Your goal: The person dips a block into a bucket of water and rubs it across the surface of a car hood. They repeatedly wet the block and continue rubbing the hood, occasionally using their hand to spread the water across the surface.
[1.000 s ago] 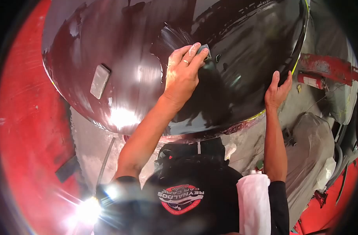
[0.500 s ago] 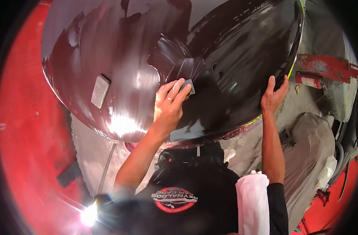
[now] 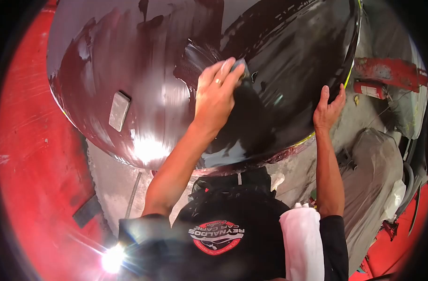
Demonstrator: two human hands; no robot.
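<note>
My left hand [image 3: 214,96] presses a small folded grey piece of sandpaper [image 3: 242,70] against a glossy, wet, dark car panel [image 3: 279,117]. The fingers are closed over it, and a ring shows on one of them. At the panel's right edge, my right hand [image 3: 328,112] rests with its fingers apart, holding nothing. A grey rectangular block [image 3: 119,111] lies on the panel, left of my left hand. Wet smears and dull patches mark the surface around the sandpaper.
A red painted surface [image 3: 36,154] curves along the left side. To the right are a red metal beam [image 3: 387,72], a red box-like item [image 3: 370,89] and a plastic-covered object [image 3: 370,182]. A white towel [image 3: 302,243] hangs over my right shoulder. Bright light glares at lower left.
My left hand has slid up and to the right across the panel with the sandpaper. My right hand stays at the edge, nearly still. The block lies where it was.
</note>
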